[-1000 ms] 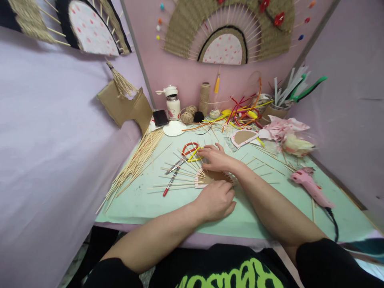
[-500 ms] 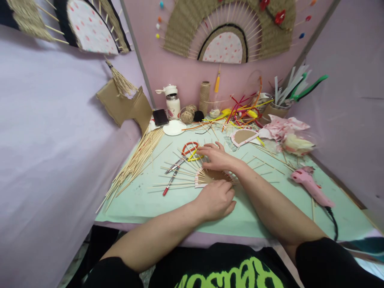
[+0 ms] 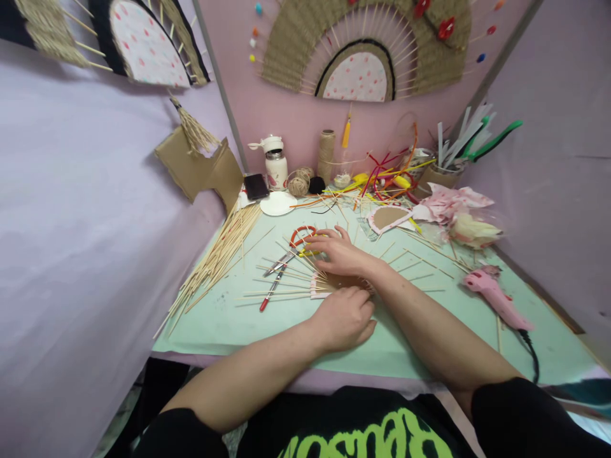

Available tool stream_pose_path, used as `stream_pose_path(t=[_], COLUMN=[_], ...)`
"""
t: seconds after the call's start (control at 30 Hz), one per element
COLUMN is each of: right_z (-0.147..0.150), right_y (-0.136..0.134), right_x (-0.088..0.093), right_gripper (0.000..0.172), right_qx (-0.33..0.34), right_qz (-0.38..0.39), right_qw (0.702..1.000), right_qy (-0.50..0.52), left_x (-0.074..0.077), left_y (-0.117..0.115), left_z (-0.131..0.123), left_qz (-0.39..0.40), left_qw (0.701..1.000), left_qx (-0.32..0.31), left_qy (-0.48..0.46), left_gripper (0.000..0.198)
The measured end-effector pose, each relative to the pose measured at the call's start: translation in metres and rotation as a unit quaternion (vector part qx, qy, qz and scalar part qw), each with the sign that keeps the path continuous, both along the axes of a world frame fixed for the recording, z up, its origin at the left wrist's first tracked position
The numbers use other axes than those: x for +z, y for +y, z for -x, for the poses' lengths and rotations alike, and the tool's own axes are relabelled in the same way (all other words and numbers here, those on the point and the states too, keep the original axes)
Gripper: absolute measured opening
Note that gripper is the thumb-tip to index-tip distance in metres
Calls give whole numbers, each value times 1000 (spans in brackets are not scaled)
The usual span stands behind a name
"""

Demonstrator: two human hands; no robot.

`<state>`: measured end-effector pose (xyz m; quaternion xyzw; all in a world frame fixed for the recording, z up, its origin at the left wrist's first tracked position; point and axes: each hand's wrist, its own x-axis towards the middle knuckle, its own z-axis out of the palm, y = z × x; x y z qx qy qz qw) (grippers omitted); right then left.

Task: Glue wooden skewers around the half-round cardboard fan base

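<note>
A half-circle cardboard piece [image 3: 342, 282] with a pink-and-white rim lies on the table, and thin wooden sticks [image 3: 277, 294] fan out from it. My left hand [image 3: 344, 316] is closed at its lower straight edge, fingers curled over the cardboard; the fingertips are partly hidden. Above the piece, my right hand [image 3: 340, 252] has its fingers stretched to the left over the upper sticks. Just left of those fingers lie scissors [image 3: 301, 236] with red and yellow handles, partly under the sticks. A pen [image 3: 273, 289] with a red end rests below the scissors.
A pile of loose sticks [image 3: 219, 254] lies at the left. The pink glue gun [image 3: 496, 296] is on the right, its cord hanging forward. Along the back stand a bottle [image 3: 275, 168], twine [image 3: 326, 156] and a second half-circle [image 3: 389, 218]. Finished fans [image 3: 356, 76] hang on the wall.
My right hand has shifted slightly left across the sticks, with its fingers a little more over the scissors' handles. My left hand stays at the cardboard's lower edge.
</note>
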<state>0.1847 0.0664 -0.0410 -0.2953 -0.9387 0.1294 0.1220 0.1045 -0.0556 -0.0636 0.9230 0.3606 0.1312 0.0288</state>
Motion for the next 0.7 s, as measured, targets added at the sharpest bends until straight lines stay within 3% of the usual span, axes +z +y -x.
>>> stream_pose_path(t=[0.7], right_z=[3], right_y=[-3], right_x=[1], right_gripper=[41], right_qx=[-10], right_qz=[0], right_qw=[999], right_qy=[-33], left_x=[-1], left_y=[0], left_z=[0], left_qz=[7], left_qw=[1000], left_qx=[-3], left_qy=[-10], left_gripper=[29])
